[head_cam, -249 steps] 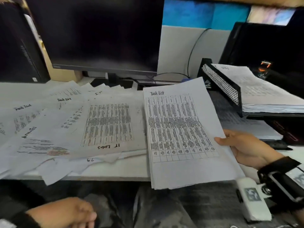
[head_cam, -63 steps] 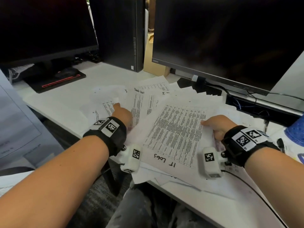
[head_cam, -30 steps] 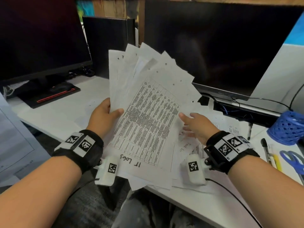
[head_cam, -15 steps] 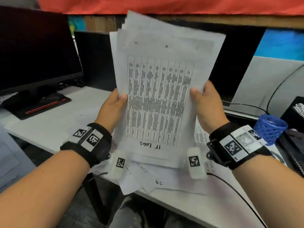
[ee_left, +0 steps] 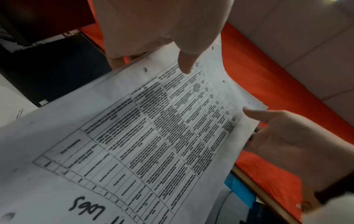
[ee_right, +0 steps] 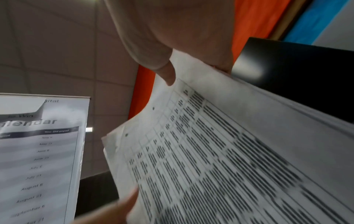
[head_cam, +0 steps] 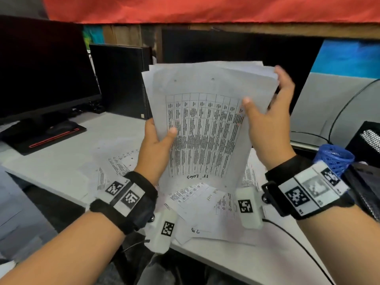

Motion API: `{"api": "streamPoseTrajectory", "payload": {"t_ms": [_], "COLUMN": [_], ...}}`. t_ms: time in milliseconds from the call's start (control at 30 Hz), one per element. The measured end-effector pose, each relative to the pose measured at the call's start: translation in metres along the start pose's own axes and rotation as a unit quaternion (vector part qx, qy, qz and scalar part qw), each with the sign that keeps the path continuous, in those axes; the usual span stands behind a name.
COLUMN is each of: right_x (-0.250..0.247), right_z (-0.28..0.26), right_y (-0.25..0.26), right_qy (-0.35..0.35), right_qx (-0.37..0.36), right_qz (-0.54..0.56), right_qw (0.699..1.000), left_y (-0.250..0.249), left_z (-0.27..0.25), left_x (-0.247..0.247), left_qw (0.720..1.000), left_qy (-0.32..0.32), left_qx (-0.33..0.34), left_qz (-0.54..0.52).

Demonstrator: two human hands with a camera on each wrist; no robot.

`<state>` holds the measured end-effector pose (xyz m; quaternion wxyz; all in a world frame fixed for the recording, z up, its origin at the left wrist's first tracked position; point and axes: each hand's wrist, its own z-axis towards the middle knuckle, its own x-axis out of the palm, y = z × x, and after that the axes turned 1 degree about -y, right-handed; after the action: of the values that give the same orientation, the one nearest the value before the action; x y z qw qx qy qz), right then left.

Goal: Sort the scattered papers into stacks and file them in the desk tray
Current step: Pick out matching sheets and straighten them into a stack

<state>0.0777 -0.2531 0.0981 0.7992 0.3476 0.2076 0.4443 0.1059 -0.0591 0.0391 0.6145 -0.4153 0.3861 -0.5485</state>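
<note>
Two dark monitors are seen at the back of the white desk (head_cam: 115, 138): one at left (head_cam: 41, 70), one behind the raised papers (head_cam: 236, 48). A black computer tower (head_cam: 121, 79) stands between them. Red fabric (head_cam: 205, 7) hangs across the top of the view.

A sheaf of papers (head_cam: 205, 128) is held upright above the desk, in front of the centre monitor. Its front sheet carries a printed table of dense text, too small to read, with "IT Logs" handwritten at the bottom edge (ee_left: 90, 204) and punch holes along the top.

More loose sheets (head_cam: 205, 202) lie scattered on the desk beneath; one is marked by hand "29", another bears orange handwriting that cannot be read.

The left hand (head_cam: 156, 145) grips the sheaf's left edge, thumb across the front. The right hand (head_cam: 269, 124) clasps the right edge, thumb on the front, fingers up behind the top corner.

In the right wrist view a hanging calendar (ee_right: 42, 151) is seen, with "May", "June", "July", "August" legible.

A blue mesh cup (head_cam: 333, 159) stands at right, and just beyond it the black mesh desk tray (head_cam: 368, 138) is partly in view.
</note>
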Motion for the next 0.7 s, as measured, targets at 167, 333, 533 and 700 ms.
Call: {"api": "streamPoseTrajectory", "payload": {"t_ms": [167, 333, 533, 700], "right_x": [0.0, 0.003, 0.001, -0.004], "right_z": [0.035, 0.047, 0.036, -0.01], "right_y": [0.023, 0.014, -0.008, -0.051], "right_qy": [0.05, 0.009, -0.02, 0.086], "right_qx": [-0.089, -0.028, 0.035, 0.187], "right_qz": [-0.137, -0.176, -0.028, -0.056], "right_qw": [0.985, 0.984, 0.999, 0.977], "left_y": [0.003, 0.016, 0.026, 0.023], "left_z": [0.002, 0.007, 0.015, 0.017], "left_x": [0.004, 0.005, 0.009, 0.008], "left_qw": [1.0, 0.998, 0.997, 0.996], "left_qy": [0.013, -0.007, -0.038, -0.057], "left_qx": [-0.023, -0.055, -0.073, -0.07], "left_qz": [0.0, -0.002, 0.009, 0.0]}}
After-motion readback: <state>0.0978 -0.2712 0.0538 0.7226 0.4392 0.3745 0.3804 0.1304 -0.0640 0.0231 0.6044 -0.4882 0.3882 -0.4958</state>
